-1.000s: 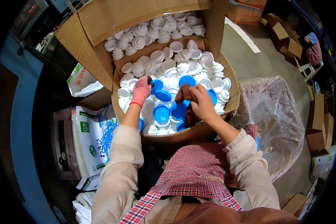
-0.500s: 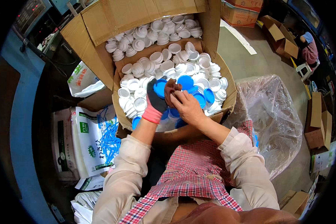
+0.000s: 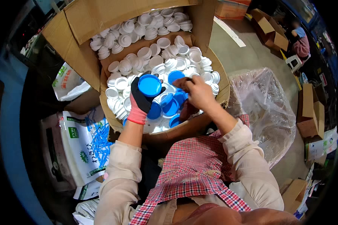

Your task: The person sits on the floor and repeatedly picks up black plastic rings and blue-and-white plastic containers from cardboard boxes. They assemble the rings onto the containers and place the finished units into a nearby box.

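Note:
My left hand (image 3: 139, 99), in a pink and black glove, grips a round blue lid (image 3: 149, 85) by its edge. The lid's broad face is turned up. Just to its right, my bare right hand (image 3: 200, 92) is closed on a reddish-brown cloth (image 3: 187, 111), which hangs below the fingers. Beneath both hands lie several loose blue lids (image 3: 171, 107), partly hidden by one another. They rest on a heap of white plastic caps (image 3: 124, 67), many nested in short stacks, inside a large cardboard box (image 3: 222, 75).
A clear plastic bag (image 3: 264, 108) stands right of the box. On the left, thin blue strips (image 3: 98, 140) lie on a white printed sack (image 3: 79, 150). Open cartons (image 3: 307, 107) line the far right, where another person (image 3: 300, 43) sits low.
My hands have moved apart, the right one going right with the cloth. The blue lid in my left hand now shows its full face. The whole view has shifted slightly.

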{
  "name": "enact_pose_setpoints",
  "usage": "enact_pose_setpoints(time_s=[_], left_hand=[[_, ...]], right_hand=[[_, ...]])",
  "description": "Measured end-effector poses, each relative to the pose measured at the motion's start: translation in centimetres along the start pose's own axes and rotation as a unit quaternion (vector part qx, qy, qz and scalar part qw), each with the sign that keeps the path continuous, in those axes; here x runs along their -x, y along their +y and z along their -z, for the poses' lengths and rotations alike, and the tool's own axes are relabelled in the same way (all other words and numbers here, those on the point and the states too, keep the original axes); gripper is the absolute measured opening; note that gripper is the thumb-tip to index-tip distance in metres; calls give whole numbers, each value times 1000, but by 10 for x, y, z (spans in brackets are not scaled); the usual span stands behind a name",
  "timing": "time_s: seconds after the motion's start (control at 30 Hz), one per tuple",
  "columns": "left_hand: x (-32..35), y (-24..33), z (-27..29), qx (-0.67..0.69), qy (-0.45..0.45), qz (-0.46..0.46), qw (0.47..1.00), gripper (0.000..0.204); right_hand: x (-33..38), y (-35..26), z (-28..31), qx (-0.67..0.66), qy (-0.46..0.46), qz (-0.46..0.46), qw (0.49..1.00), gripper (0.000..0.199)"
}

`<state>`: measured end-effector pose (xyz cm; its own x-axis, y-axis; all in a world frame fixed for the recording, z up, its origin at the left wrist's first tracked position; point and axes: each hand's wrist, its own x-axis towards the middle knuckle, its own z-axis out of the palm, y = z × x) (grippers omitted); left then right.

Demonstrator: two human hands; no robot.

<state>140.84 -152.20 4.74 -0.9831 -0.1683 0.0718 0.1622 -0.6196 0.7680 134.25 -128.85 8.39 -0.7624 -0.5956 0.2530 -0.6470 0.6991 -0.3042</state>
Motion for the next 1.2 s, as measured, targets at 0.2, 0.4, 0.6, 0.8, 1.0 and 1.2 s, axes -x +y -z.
enact_pose_setpoints(time_s=[0.2, 0.4, 0.6, 0.8, 1.0, 1.2], left_hand=[[-3, 12, -12, 346, -90, 163, 919, 73], [-7, 15, -12, 377, -144, 181, 897, 86], [-1, 14, -11, 316, -114, 171, 926, 87], [2, 6, -27, 359, -134, 180, 906, 81], [12, 2, -48, -19, -183, 43, 982, 76], [7, -12, -54, -74, -176, 33, 981, 67]], right_hand=[[-37, 104, -44, 0, 78, -67, 995, 27], [-52, 150, -100, 95, 59, -63, 992, 12], [-52, 77, -32, -157, 217, -35, 963, 16], [-15, 18, 21, -772, -80, -111, 621, 21], [-1, 23, 13, -623, -83, 14, 778, 58], [9, 12, 40, -660, 10, -29, 751, 61]])
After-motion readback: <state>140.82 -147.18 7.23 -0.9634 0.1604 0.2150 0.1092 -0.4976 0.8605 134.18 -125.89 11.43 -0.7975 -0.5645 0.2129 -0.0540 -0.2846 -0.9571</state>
